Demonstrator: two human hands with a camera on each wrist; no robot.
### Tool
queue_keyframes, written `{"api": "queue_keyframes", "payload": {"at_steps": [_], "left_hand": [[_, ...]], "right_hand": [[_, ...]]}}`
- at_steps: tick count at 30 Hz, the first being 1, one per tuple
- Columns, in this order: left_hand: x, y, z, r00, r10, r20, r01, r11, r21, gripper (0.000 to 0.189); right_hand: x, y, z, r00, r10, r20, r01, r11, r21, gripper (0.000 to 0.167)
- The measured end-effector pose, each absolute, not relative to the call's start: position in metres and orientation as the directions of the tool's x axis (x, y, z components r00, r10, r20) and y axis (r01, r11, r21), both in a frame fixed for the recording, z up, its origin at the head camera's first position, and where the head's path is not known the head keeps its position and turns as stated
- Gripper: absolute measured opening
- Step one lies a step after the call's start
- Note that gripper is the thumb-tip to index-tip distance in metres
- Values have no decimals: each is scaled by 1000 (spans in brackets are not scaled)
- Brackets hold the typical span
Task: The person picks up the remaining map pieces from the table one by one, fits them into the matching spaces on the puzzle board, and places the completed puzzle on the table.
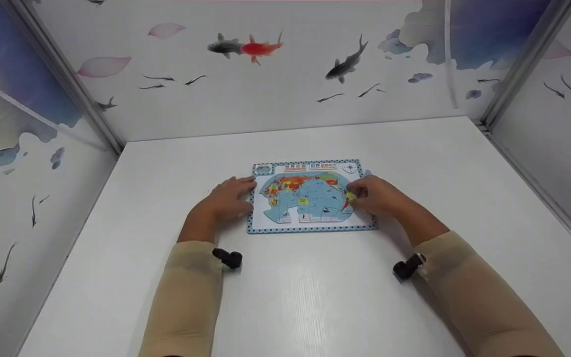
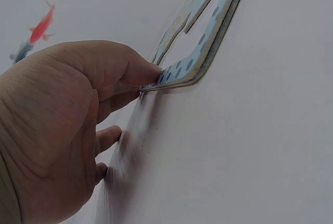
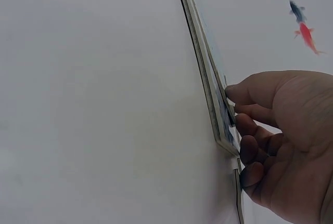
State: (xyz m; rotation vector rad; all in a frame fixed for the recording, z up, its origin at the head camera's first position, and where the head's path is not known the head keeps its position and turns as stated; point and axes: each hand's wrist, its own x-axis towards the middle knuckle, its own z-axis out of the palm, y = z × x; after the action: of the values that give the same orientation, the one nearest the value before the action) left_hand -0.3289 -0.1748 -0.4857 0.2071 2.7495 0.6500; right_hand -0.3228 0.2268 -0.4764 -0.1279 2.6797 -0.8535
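Note:
A world-map jigsaw puzzle (image 1: 315,196) lies on the white table in the head view, its board framed by a blue dotted border. White gaps show at the map's lower left. My left hand (image 1: 225,199) touches the board's left edge, thumb and index finger spread along it; in the left wrist view the thumb tip rests on the dotted border (image 2: 179,70) near a corner. With thumb and index finger, my right hand (image 1: 377,196) pinches a puzzle piece (image 1: 349,197) at the map's right side. Its other fingers curl beside the board's edge.
A thin flat piece (image 3: 238,195) lies beside the board, under the right hand's lower fingers. White table top (image 1: 310,287) surrounds the puzzle. Walls with painted fish (image 1: 261,48) enclose the back and both sides. Small black devices (image 1: 406,267) sit at both wrists.

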Motion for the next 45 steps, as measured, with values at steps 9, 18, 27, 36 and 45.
{"api": "queue_keyframes", "payload": {"at_steps": [9, 18, 27, 36, 45], "left_hand": [[-328, -175, -483, -940, 219, -262, 73, 879, 471, 75], [-329, -176, -484, -938, 218, -268, 75, 886, 458, 76], [-331, -177, -486, -939, 222, -262, 83, 887, 454, 75], [-329, -175, -485, -939, 217, -265, 77, 887, 455, 75], [-328, -173, -484, -940, 201, -275, 59, 891, 450, 76]], "right_hand": [[-323, 227, -477, -939, -225, -260, -36, 817, -575, 54], [-325, 229, -472, -952, -183, -245, -13, 825, -565, 53], [-325, 240, -467, -962, -165, -219, -9, 816, -578, 49], [-323, 256, -458, -972, -117, -205, 32, 795, -606, 49], [-325, 265, -456, -973, -108, -204, 40, 794, -607, 50]]}}
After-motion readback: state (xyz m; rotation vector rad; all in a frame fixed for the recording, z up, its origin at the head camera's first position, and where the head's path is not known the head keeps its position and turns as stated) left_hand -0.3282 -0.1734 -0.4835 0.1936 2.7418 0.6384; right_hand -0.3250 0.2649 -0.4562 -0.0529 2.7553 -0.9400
